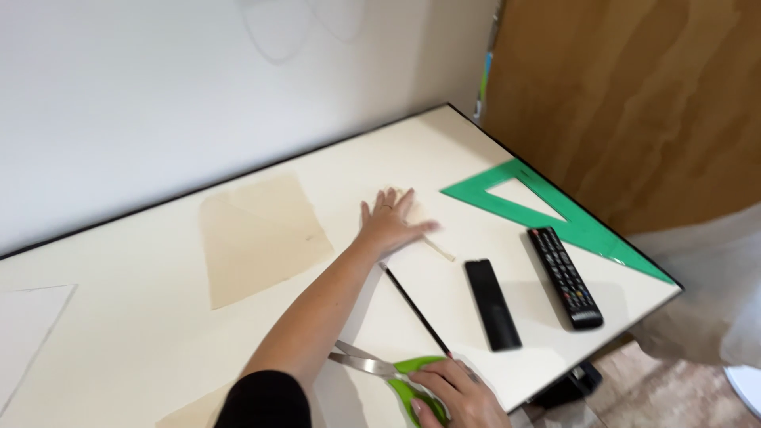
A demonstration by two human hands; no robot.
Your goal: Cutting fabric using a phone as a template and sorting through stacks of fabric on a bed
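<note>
The left hand (388,223) lies flat, fingers spread, on a small tan paper (420,230) beside the green triangle ruler (555,218). The right hand (456,392), far from the ruler, grips green scissors (396,372).

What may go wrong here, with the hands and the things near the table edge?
The scissors lie open under the right hand, blades pointing toward the left forearm, so a slip might nick it. The two remotes sit near the table edge; a sweep of the arm could push them off. The left hand presses thin paper, which may crease.
</note>
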